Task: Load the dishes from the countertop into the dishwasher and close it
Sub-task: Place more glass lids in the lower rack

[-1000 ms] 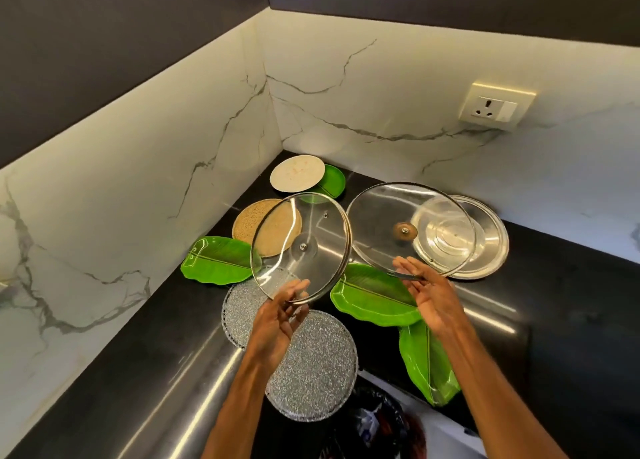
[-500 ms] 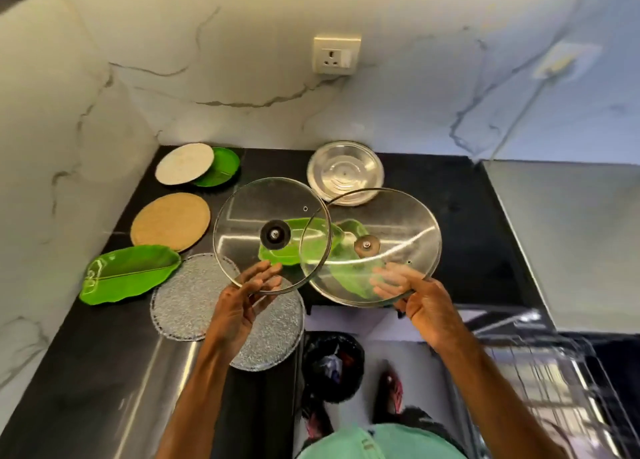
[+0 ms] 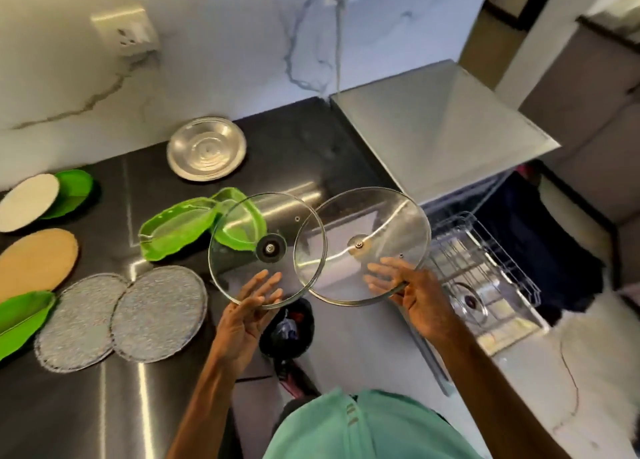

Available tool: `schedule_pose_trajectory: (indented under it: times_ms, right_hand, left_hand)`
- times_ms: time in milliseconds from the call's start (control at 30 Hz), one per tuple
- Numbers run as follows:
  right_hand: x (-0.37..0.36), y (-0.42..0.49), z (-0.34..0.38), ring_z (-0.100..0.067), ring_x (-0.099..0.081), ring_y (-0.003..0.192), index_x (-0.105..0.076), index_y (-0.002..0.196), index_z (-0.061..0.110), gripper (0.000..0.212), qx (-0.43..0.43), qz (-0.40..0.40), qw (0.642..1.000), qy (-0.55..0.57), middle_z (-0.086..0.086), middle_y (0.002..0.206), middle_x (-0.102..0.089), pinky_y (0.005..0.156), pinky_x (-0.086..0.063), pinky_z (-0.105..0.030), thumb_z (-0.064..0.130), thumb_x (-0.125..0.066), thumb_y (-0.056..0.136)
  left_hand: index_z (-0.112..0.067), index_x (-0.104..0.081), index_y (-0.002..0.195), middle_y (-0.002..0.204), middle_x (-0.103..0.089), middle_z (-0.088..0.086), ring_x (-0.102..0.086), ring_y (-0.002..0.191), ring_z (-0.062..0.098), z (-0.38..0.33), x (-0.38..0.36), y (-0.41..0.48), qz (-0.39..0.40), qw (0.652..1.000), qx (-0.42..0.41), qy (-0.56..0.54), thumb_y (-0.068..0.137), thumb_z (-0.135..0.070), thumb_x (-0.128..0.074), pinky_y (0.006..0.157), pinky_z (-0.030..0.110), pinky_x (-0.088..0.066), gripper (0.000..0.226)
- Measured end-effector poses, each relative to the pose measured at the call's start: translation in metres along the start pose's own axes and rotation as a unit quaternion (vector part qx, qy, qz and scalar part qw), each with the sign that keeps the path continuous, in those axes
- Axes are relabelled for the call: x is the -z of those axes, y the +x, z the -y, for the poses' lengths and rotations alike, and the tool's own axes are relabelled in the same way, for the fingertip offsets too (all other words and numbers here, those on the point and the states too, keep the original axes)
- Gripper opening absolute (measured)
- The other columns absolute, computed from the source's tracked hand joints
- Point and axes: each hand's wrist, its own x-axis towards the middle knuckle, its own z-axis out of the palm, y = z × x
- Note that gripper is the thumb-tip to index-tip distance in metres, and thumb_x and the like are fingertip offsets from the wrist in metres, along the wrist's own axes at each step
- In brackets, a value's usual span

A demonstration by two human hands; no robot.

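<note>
My left hand holds a glass lid with a black knob by its near rim, over the counter's edge. My right hand grips a larger glass lid with a brown knob by its rim, thumb on the edge. The two lids overlap slightly. To the right and below, the dishwasher's wire rack stands pulled out with another glass lid in it. On the black countertop lie green leaf-shaped plates, a steel plate and two silver glitter mats.
A beige round mat, a white disc on a green plate and another green leaf plate lie at the left. A grey appliance top sits right of the counter. A black bin stands on the floor below.
Both hands have carried the lids to the right, off the counter's middle toward the open dishwasher rack. The view has swung right, bringing the rack into sight.
</note>
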Motion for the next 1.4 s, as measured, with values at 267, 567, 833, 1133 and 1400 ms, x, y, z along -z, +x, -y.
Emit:
schedule_pose_trajectory:
  times_ms: [267, 567, 833, 1133, 1400]
  right_hand:
    - [0.169, -0.094, 0.027, -0.049, -0.066, 0.109, -0.061, 0.121, -0.012, 0.053, 0.025, -0.128, 0.991, 0.011, -0.035, 0.124, -0.062, 0.095, -0.055, -0.055, 0.016, -0.075, 0.078]
    - [0.291, -0.159, 0.048, -0.039, -0.048, 0.086, -0.05, 0.089, -0.018, 0.045, 0.098, -0.195, 0.976, 0.017, -0.023, 0.091, -0.047, 0.07, -0.048, -0.035, 0.019, -0.074, 0.078]
    - [0.359, -0.12, 0.053, -0.046, -0.072, 0.079, -0.066, 0.094, -0.013, 0.022, 0.04, -0.365, 0.929, -0.05, -0.04, 0.089, -0.065, 0.079, -0.059, -0.061, 0.007, -0.06, 0.094]
    - [0.42, -0.016, 0.051, -0.042, -0.071, 0.068, -0.067, 0.088, -0.007, 0.012, -0.064, -0.474, 0.876, -0.06, -0.029, 0.086, -0.07, 0.057, -0.059, -0.04, 0.001, -0.058, 0.092]
    - [0.474, 0.07, 0.03, -0.034, -0.063, 0.069, -0.069, 0.092, -0.005, 0.016, -0.074, -0.507, 0.854, -0.089, -0.027, 0.085, -0.07, 0.052, -0.046, -0.029, 0.005, -0.056, 0.095]
  left_hand:
    - [-0.007, -0.05, 0.144, 0.141, -0.059, 0.013, -0.065, 0.121, 0.027, 0.12, -0.114, -0.03, 0.038, 0.995, 0.082, 0.044, 0.097, 0.0, -0.044, 0.094, 0.032, -0.058, 0.048]
    - [-0.007, -0.057, 0.137, 0.132, -0.067, 0.011, -0.066, 0.113, 0.025, 0.205, -0.233, -0.024, 0.077, 0.973, 0.165, 0.142, 0.091, -0.008, -0.062, 0.095, 0.033, -0.058, 0.046]
    - [-0.014, -0.067, 0.127, 0.123, -0.072, 0.01, -0.07, 0.098, 0.021, 0.236, -0.296, 0.033, 0.096, 0.944, 0.207, 0.238, 0.093, -0.006, -0.061, 0.083, 0.031, -0.052, 0.035]
    - [-0.016, -0.064, 0.131, 0.123, -0.072, 0.004, -0.07, 0.108, 0.018, 0.298, -0.324, 0.172, 0.137, 0.894, 0.289, 0.313, 0.094, -0.012, -0.062, 0.102, 0.042, -0.048, 0.037]
    - [-0.008, -0.064, 0.129, 0.119, -0.074, 0.005, -0.069, 0.113, 0.019, 0.364, -0.329, 0.281, 0.101, 0.874, 0.311, 0.359, 0.092, -0.006, -0.064, 0.076, 0.025, -0.06, 0.037]
